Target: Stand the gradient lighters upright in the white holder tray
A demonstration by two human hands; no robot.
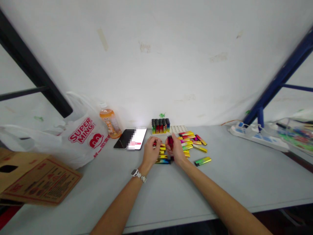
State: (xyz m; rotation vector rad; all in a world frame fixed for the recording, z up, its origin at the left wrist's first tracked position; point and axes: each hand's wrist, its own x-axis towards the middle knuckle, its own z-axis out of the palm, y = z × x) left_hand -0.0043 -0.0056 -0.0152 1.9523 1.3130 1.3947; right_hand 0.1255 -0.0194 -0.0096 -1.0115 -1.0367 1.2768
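My right hand is closed around a dark red lighter, which it holds upright with the thumb near its top. My left hand, wearing a watch at the wrist, has its fingers drawn together over several lighters; whatever is between the fingertips is hidden. Shiny yellow lighters lie in a column between both hands. More loose lighters in yellow, green and red are scattered right of my right hand. Behind the hands, a block of upright lighters with black tops stands in a pale holed tray.
A tablet lies left of the hands, with an orange drink bottle behind it. Farther left are a white plastic bag and a cardboard box. A power strip sits at the right by a blue metal post.
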